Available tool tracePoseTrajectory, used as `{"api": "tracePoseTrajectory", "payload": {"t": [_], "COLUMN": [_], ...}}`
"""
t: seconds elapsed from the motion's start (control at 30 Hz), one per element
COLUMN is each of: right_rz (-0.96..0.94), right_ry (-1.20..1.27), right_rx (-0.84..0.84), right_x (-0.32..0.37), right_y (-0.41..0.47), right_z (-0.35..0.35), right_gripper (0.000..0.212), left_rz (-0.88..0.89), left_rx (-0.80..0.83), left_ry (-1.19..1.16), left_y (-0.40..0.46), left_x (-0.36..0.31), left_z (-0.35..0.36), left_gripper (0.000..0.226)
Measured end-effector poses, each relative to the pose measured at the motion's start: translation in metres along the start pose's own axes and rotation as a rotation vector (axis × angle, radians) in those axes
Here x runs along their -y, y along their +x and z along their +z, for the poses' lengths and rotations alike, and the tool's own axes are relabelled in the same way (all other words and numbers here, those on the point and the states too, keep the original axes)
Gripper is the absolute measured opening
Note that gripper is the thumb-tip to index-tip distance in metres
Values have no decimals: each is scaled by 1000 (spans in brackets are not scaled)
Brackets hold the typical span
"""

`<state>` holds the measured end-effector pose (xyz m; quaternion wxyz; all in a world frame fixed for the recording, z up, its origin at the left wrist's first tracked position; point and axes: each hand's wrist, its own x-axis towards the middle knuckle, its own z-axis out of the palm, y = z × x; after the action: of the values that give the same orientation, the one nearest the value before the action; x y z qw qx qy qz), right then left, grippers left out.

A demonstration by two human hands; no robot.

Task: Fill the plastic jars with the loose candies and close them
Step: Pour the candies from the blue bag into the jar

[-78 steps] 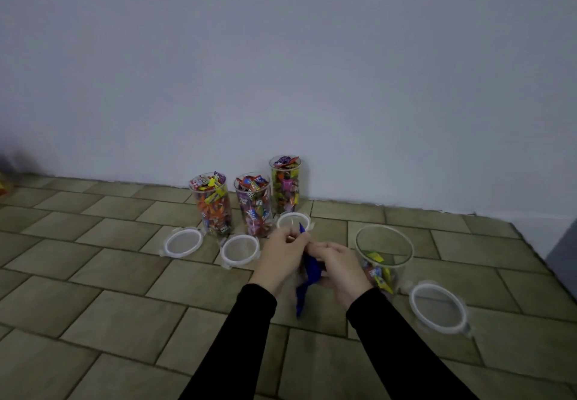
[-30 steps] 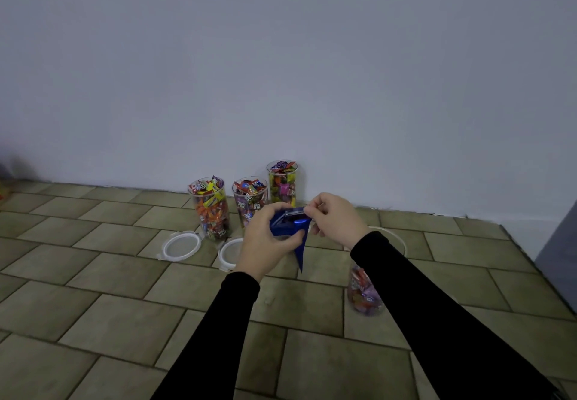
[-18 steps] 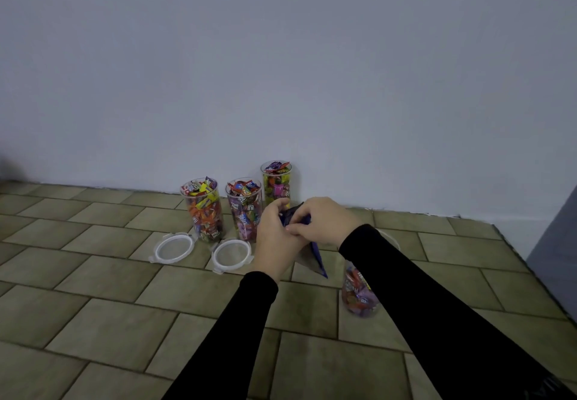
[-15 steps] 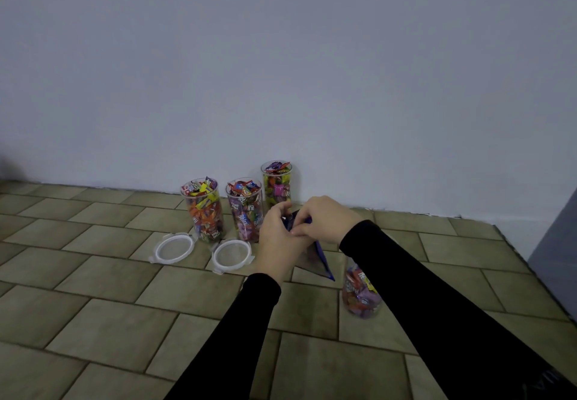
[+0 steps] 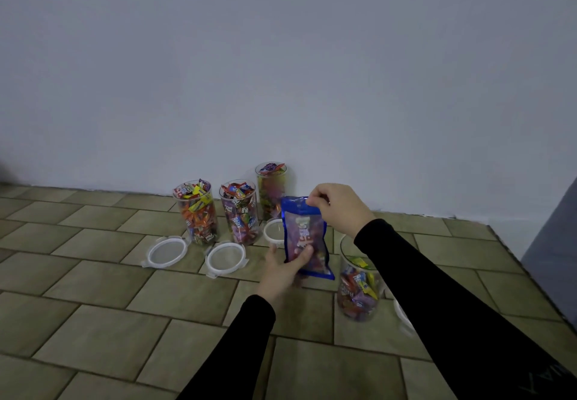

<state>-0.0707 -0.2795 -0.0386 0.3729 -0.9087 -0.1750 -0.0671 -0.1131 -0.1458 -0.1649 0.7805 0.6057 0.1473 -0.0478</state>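
Note:
I hold a blue candy bag [image 5: 305, 237] upright above the tiled floor. My right hand [image 5: 338, 206] pinches its top edge and my left hand [image 5: 282, 270] grips its lower part. Three tall clear jars stand by the wall, brimming with wrapped candies: the left jar [image 5: 196, 212], the middle jar [image 5: 239, 212] and the back jar [image 5: 271, 189]. A wider jar [image 5: 359, 290] at the right is partly filled and half hidden by my right sleeve. All the jars stand uncovered.
Three white-rimmed lids lie on the floor: one [image 5: 167, 251] at the left, one [image 5: 225, 257] beside it, one [image 5: 274, 231] behind the bag. Part of another lid [image 5: 402, 315] shows under my right arm. A pale wall [image 5: 281, 72] rises behind; a grey object [image 5: 555, 253] stands at far right.
The bag was bunched between both hands; now it hangs flat and upright. My right hand has gone to its top edge, my left hand down to its lower part.

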Motion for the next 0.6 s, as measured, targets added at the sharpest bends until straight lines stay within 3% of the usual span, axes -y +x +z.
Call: {"api": "tracePoseTrajectory", "payload": {"t": [0.1, 0.33, 0.6], "right_rz": [10, 24, 12], "right_ry": [46, 127, 167], "right_rx": [-108, -145, -24], "right_x": [-7, -10, -5], "right_y": [2, -3, -28], "right_z": [-7, -32, -69], "right_gripper": [17, 15, 28], "left_rz": [-8, -3, 224], "left_rx": [13, -56, -102], "left_ry": [-200, -288, -329], "left_y": [6, 16, 22], "left_x": [-7, -19, -52], "left_z": [8, 17, 22], "left_gripper": [48, 32, 29]}}
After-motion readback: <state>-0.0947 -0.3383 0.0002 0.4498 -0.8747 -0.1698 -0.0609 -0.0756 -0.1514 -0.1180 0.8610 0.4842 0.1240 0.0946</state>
